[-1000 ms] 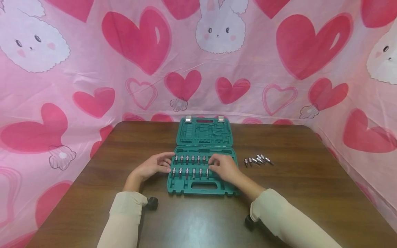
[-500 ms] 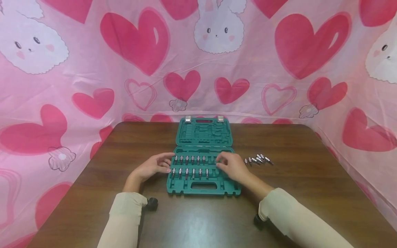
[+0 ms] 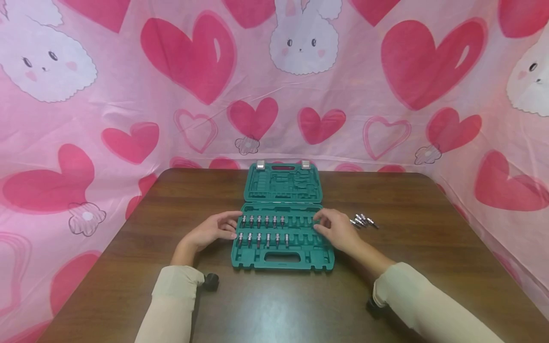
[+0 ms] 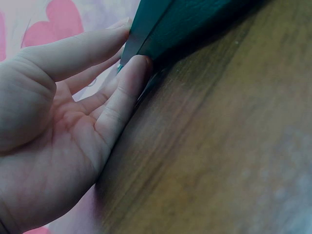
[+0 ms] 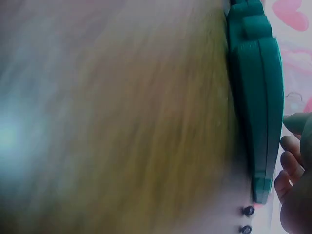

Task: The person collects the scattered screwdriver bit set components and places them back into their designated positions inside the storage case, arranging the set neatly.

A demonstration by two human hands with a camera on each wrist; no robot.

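A green tool case (image 3: 250,258) lies open in the head view, lid away from me. Two rows of chrome bit sockets, an upper row (image 3: 259,220) and a lower row (image 3: 259,239), sit in its left and middle slots. My left hand (image 3: 214,227) touches the case's left edge with thumb and fingertips; the left wrist view shows these fingers (image 4: 132,73) against its green side wall. Over the case's right edge is my right hand (image 3: 339,231), its fingers loosely bent, nothing visible in them. In the right wrist view this hand (image 5: 297,170) is beside the green case wall (image 5: 258,102).
Loose bit sockets (image 3: 362,220) lie in a small pile right of the case, partly behind my right hand. Bare slots (image 3: 304,221) show at the right of both rows. The lid (image 3: 283,183) stands at the back of the brown table (image 3: 193,190), before a pink heart-print cloth (image 3: 266,85).
My right hand has moved to the right, from above the slots by the sockets to the case's right edge, uncovering slots there. The left hand has stayed at the left edge.
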